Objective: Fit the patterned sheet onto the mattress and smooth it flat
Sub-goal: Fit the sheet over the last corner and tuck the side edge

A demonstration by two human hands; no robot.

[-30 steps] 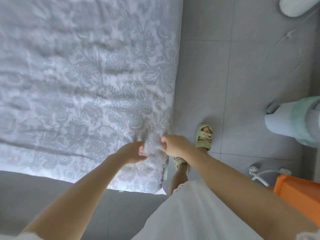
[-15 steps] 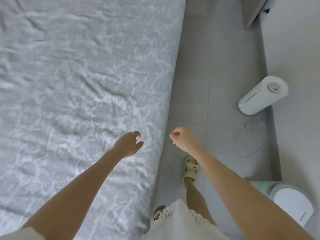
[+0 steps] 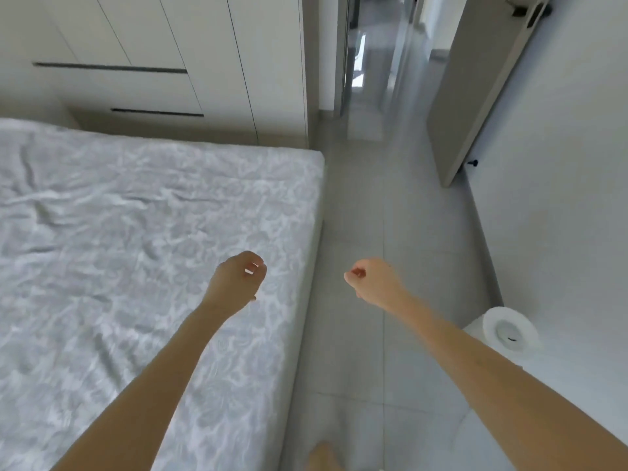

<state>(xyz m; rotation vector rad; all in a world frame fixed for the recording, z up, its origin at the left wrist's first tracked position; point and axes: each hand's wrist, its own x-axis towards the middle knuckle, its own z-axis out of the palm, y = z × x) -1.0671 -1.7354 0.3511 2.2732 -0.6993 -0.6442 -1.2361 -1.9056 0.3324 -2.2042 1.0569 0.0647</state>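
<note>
So, both your hands are empty right now. Your left hand (image 3: 236,283) has its fingers (image 3: 253,257) curled in and hovers just above the white-and-grey paisley cotton sheet (image 3: 119,249), close to its right edge. Your right hand (image 3: 373,282) is balled up out over the pale grey tiled floor (image 3: 373,215), clear of the bed. The sheet's spread right across the off-white mattress (image 3: 304,334) and it's creased, worst over on the left. That right edge runs straight away from you toward the cream panelled wardrobe (image 3: 170,45), so the fabric sits below and left of your fingers, and the left hand's closer. My guess is the far right corner's next. Can't tell from here if it's tucked.
</note>
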